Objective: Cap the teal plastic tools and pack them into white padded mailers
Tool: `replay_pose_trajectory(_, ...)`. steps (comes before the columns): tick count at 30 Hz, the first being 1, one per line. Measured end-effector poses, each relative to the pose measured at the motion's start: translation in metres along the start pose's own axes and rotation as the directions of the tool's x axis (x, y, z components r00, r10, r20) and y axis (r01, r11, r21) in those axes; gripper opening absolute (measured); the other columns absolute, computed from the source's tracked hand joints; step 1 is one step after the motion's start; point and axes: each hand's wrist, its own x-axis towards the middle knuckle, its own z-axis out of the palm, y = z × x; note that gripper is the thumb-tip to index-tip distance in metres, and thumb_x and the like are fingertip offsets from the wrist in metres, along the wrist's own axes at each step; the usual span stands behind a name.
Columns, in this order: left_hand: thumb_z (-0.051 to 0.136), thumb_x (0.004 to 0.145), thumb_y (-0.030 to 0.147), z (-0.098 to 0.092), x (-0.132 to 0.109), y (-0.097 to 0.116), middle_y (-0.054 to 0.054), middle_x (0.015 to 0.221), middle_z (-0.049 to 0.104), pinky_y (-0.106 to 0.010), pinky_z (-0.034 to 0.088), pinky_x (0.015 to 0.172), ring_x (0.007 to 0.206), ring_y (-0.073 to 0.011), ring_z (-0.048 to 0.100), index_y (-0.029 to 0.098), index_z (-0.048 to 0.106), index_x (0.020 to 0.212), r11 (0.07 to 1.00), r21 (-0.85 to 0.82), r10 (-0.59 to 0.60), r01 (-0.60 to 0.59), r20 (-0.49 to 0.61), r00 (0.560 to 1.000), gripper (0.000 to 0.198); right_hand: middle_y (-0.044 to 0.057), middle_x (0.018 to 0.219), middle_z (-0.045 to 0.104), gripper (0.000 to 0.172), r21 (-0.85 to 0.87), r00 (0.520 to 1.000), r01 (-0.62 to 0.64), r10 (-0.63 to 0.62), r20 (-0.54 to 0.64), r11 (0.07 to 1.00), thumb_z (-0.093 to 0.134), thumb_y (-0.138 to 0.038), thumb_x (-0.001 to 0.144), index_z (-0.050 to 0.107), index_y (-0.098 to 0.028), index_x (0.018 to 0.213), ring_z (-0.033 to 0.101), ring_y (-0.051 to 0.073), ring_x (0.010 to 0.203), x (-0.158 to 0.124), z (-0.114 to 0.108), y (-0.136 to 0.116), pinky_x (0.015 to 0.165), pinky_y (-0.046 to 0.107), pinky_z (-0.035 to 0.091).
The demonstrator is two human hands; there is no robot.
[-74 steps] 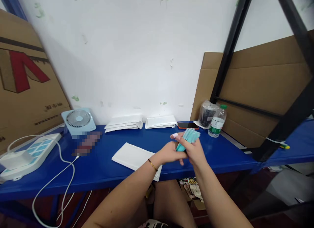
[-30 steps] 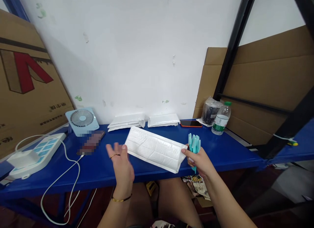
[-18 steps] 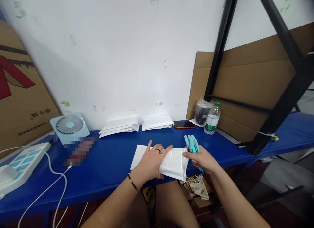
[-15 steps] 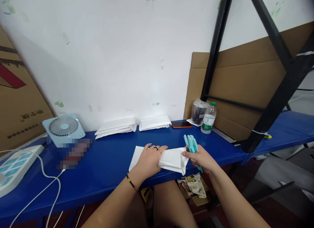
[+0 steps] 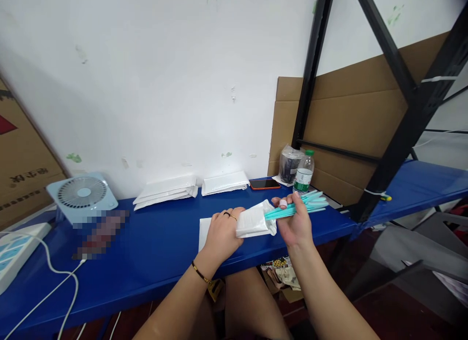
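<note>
My left hand [image 5: 221, 232] is closed on a white padded envelope [image 5: 255, 222], holding it just above the blue table [image 5: 146, 247]. My right hand [image 5: 297, 222] grips a bundle of teal sticks [image 5: 298, 207], lying nearly level. Their left tips sit at the envelope's open right end. A second flat white envelope [image 5: 204, 228] lies on the table under my left hand.
Two stacks of white envelopes [image 5: 166, 190] [image 5: 224, 183] lie against the wall. An orange-edged phone [image 5: 264, 184], a water bottle [image 5: 303, 172] and a bagged dark jar [image 5: 288, 164] stand at the back right. A blue fan [image 5: 82, 196] and a power strip [image 5: 14, 247] sit left. Black shelf posts [image 5: 387, 150] rise right.
My right hand has tipped the teal sticks from upright to nearly level and brought their tips to the envelope's mouth. My left hand now bunches the envelope it earlier pressed flat.
</note>
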Motion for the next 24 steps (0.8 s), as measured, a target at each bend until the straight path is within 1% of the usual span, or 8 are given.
replay_pose_trajectory(3,0.055,0.067,0.017,0.003,-0.001,0.003,-0.005,0.104,0.06,-0.032,0.036,0.082,0.098,-0.023,0.053,0.025,0.049,0.111,0.998,-0.068,0.0,-0.003,-0.049,0.999,0.045,-0.001,0.073,0.061,0.033,-0.056,0.998,-0.056,0.055,-0.021,0.997,0.061,-0.044,0.073,0.045,-0.02,0.058,0.059,0.016,0.081,-0.007,0.009,0.019,0.075,0.029,0.046)
replay_pose_trajectory(6,0.058,0.065,0.017,0.005,0.003,0.0,-0.004,0.108,0.059,-0.031,0.038,0.083,0.099,-0.0224,0.053,0.024,0.047,0.113,0.987,-0.163,-0.029,0.01,-0.117,0.993,0.051,0.003,0.088,0.064,0.024,-0.133,0.994,-0.111,0.11,-0.016,0.985,0.066,-0.04,0.07,0.057,-0.018,0.07,0.059,0.017,0.08,-0.011,0.023,0.035,0.07,0.027,0.046)
replay_pose_trajectory(8,0.057,0.066,0.018,0.006,0.007,-0.006,-0.004,0.107,0.059,-0.03,0.04,0.08,0.097,-0.0218,0.055,0.023,0.047,0.114,0.975,-0.216,-0.076,0.044,-0.143,0.987,0.049,0.004,0.086,0.064,0.026,-0.178,0.989,-0.137,0.146,0.037,0.974,0.07,-0.037,0.066,0.06,-0.017,0.079,0.059,0.018,0.08,-0.009,0.032,0.046,0.07,0.028,0.046)
replay_pose_trajectory(10,0.056,0.068,0.02,0.008,0.013,-0.016,-0.004,0.103,0.06,-0.029,0.041,0.076,0.093,-0.0215,0.056,0.022,0.049,0.11,0.968,-0.236,-0.119,0.083,-0.141,0.983,0.043,0.005,0.084,0.065,0.03,-0.197,0.977,-0.168,0.19,0.095,0.966,0.072,-0.036,0.063,0.061,-0.016,0.083,0.059,0.019,0.08,-0.003,0.038,0.059,0.071,0.029,0.045)
replay_pose_trajectory(14,0.06,0.065,0.023,0.01,0.029,-0.038,-0.003,0.092,0.062,-0.027,0.042,0.071,0.085,-0.0215,0.059,0.02,0.054,0.099,0.947,-0.289,-0.169,0.138,-0.084,0.982,0.034,0.003,0.073,0.064,0.035,-0.265,0.952,-0.264,0.296,0.085,0.927,0.074,-0.04,0.059,0.062,-0.014,0.08,0.058,0.018,0.069,0.02,0.052,0.079,0.067,0.029,0.044)
replay_pose_trajectory(16,0.063,0.064,0.026,0.008,0.038,-0.046,-0.003,0.088,0.063,-0.027,0.042,0.068,0.081,-0.0206,0.06,0.02,0.054,0.098,0.911,-0.385,-0.202,0.149,-0.101,0.974,0.035,0.003,0.072,0.064,0.036,-0.344,0.932,-0.276,0.337,0.134,0.898,0.075,-0.041,0.057,0.063,-0.015,0.078,0.058,0.018,0.068,0.034,0.067,0.079,0.065,0.029,0.043)
replay_pose_trajectory(20,0.066,0.064,0.03,-0.002,0.055,-0.052,-0.002,0.086,0.064,-0.025,0.042,0.063,0.075,-0.0179,0.06,0.019,0.052,0.101,0.832,-0.547,-0.26,0.092,-0.237,0.936,0.041,0.001,0.07,0.062,0.034,-0.448,0.89,-0.205,0.356,0.286,0.87,0.075,-0.042,0.057,0.064,-0.016,0.076,0.055,0.015,0.064,0.058,0.104,0.061,0.063,0.028,0.042)
replay_pose_trajectory(24,0.069,0.061,0.03,-0.007,0.062,-0.052,-0.003,0.089,0.064,-0.026,0.043,0.065,0.076,-0.0182,0.06,0.019,0.051,0.105,0.822,-0.567,-0.268,0.056,-0.297,0.917,0.049,0.002,0.076,0.061,0.036,-0.408,0.901,-0.214,0.34,0.268,0.888,0.071,-0.047,0.06,0.063,-0.016,0.078,0.055,0.014,0.066,0.067,0.121,0.049,0.062,0.026,0.043)
